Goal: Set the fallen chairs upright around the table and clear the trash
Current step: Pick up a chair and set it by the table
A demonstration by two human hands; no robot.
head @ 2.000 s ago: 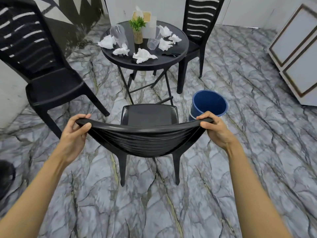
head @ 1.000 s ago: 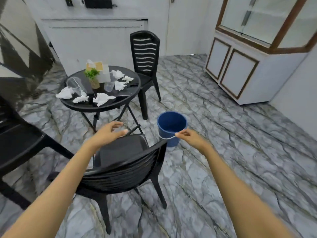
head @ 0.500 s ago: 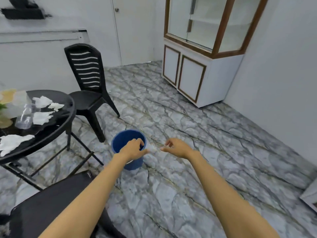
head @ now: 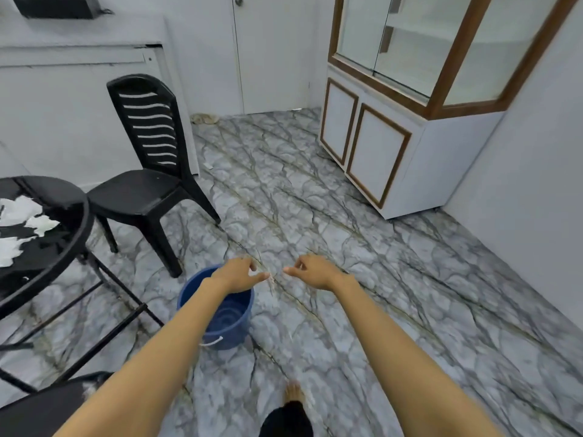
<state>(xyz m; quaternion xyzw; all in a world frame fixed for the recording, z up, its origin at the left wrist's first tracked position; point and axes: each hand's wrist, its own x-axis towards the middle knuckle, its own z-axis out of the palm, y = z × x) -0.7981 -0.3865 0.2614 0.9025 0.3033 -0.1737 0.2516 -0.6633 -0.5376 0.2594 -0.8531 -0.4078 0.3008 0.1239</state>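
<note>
A blue bucket stands on the marble floor just in front of me. My left hand lies on its far rim with the fingers curled over the edge. My right hand hovers beside it to the right, fingers loosely apart and holding nothing. A black plastic chair stands upright behind the bucket. The round black table at the left edge carries crumpled white tissues. Part of a second black chair shows at the bottom left.
A white cabinet with brown trim and glass doors stands against the right wall. A white door is at the back. The table's thin metal legs spread out left of the bucket. My foot is on the floor below.
My hands let go of the near chair's backrest and went to the bucket. My view swung right, so the table slid to the left edge. My left hand stays on the bucket rim.
</note>
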